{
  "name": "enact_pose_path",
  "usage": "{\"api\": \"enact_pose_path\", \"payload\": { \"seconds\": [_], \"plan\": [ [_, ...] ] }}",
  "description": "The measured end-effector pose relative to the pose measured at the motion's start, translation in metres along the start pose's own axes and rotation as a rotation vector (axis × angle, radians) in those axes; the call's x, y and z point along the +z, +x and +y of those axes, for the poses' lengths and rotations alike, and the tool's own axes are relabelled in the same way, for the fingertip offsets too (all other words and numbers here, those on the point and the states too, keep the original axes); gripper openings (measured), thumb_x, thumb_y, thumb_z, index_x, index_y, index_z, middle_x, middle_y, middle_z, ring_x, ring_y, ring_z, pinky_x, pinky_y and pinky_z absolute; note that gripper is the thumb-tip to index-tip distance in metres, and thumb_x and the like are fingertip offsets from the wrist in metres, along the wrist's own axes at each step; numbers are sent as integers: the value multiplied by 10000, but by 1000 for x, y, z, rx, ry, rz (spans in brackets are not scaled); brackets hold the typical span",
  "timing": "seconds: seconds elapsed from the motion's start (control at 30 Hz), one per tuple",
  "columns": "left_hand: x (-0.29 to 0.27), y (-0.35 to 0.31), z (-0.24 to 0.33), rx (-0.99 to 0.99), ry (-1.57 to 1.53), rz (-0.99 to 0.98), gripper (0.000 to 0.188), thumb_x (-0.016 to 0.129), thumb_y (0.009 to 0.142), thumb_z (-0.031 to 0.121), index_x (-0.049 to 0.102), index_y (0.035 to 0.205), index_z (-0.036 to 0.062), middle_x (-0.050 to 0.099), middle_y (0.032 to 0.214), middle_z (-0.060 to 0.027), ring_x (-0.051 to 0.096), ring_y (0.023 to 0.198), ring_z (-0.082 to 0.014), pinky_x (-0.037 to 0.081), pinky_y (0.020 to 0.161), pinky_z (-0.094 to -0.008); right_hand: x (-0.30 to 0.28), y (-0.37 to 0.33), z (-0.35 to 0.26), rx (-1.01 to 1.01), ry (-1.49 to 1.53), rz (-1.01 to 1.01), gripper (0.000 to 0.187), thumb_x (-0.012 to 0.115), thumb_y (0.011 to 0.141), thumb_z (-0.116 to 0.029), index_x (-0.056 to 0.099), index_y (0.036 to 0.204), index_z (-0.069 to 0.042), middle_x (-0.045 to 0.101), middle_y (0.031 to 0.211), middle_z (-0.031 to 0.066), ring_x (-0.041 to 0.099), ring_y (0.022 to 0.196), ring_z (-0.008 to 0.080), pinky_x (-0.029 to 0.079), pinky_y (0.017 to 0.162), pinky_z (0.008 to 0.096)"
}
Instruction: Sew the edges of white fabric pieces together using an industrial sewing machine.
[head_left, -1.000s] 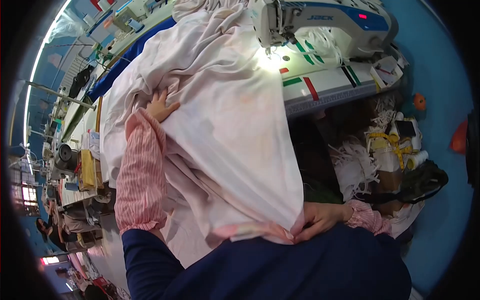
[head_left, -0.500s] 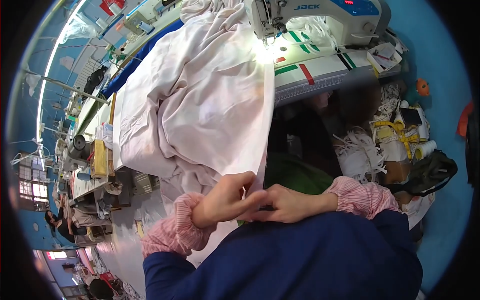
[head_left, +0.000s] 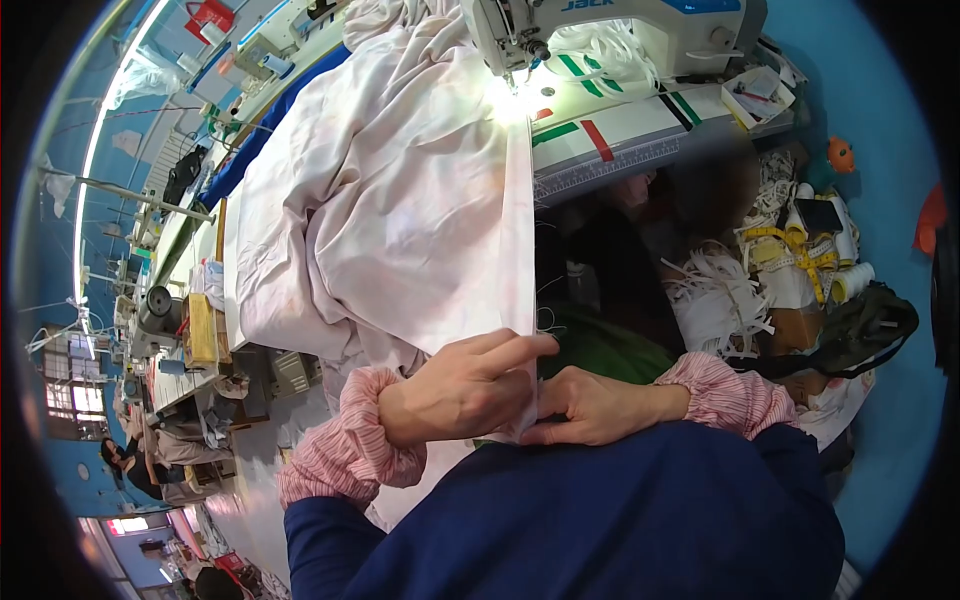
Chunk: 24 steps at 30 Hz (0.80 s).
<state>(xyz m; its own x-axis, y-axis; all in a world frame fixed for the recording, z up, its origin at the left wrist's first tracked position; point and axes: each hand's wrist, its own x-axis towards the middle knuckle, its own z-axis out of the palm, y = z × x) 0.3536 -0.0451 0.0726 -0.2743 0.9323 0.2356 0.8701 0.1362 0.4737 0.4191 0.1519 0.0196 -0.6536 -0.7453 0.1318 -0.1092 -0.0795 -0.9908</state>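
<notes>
A large pale pink-white fabric point(head_left: 400, 220) runs from under the needle of a sewing machine point(head_left: 515, 70) down to my lap. Its right edge forms a straight folded band. My left hand point(head_left: 465, 388) is closed over this band near my body, its index finger reaching across the edge. Right beside it, my right hand point(head_left: 600, 405) pinches the same edge from the other side; its fingertips are partly hidden by the cloth and the left hand. Loose threads hang off the edge just above my hands.
The machine bed point(head_left: 620, 150) carries a ruler strip and coloured tapes. On it stands a small open box point(head_left: 757, 97). To the right are white fabric strips point(head_left: 720, 300), a yellow tape measure point(head_left: 790, 250), thread spools point(head_left: 852, 282) and a dark bag point(head_left: 860, 330). Another person point(head_left: 130, 465) sits far left.
My left hand has turned palm-down and closed over the fabric edge, while the right hand has stayed near. The edge now lies straighter, and the whole view has shifted slightly.
</notes>
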Motion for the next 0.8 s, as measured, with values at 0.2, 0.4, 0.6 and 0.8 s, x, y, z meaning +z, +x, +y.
{"api": "enact_pose_path", "payload": {
  "seconds": [0.2,0.4,0.6,0.8],
  "plan": [
    [-1,12,-14,135,-151,-179,106,677,727,28,579,747,-8,569,943,-123,591,801,-251,514,684,-330,-37,-10,-10,-137,-321,60,132,724,824,-142,693,903,-41,685,864,93,662,805,237,535,719,329],
    [10,22,-20,105,-352,-95,56,651,774,-42,598,781,-25,584,932,-142,599,780,-263,509,660,-339,-68,6,25,-521,-953,483,260,704,678,-62,652,932,-33,649,880,52,629,721,232,535,633,320],
    [-6,12,-162,-804,390,243,473,683,860,230,558,1296,97,480,1397,-182,443,1281,-407,365,1054,-484,-78,-44,65,-109,-752,636,256,673,648,101,692,872,-23,709,863,93,652,723,253,534,612,322],
    [-3,-25,-255,-853,579,169,668,565,901,473,402,1469,160,290,1555,-149,208,1435,-395,142,1153,-523,-106,-37,79,12,-599,634,286,656,641,130,691,881,-23,710,866,92,652,715,259,528,628,322]
  ]
}}
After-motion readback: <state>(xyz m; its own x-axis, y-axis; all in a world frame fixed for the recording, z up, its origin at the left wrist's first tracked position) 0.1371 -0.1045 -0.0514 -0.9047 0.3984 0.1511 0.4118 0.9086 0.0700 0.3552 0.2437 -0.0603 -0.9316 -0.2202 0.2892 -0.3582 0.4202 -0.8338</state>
